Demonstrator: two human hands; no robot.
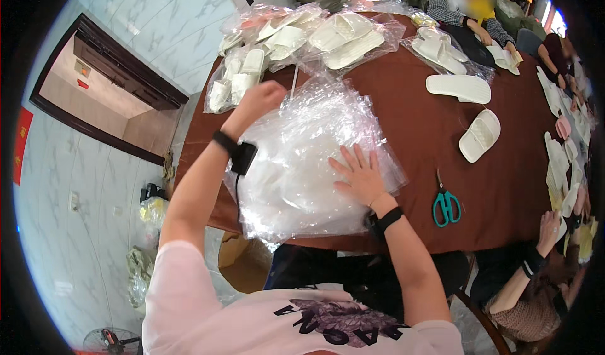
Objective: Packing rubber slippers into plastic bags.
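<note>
A thick pile of clear plastic bags (296, 185) lies in front of me on the brown-covered table. My right hand (362, 175) rests flat on its right side, fingers spread and nothing held. At the pile's upper left corner, my left hand (259, 103) is closed in a fist; what its fingers hold, if anything, is hidden. A thin white strip (294, 81) stands out just beyond that fist. To the right of the pile lie scissors (447, 207) with teal handles. Two white slippers, one lying sideways (459, 88) and one nearer me (480, 136), sit farther right.
Bagged white slippers (350, 39) are heaped along the far left edge of the brown tablecloth (416, 134). Another bagged pair (438, 49) lies at the far side. Co-workers handle slippers at the far right, one hand (549, 232) near the right edge. A cardboard box (242, 263) stands below.
</note>
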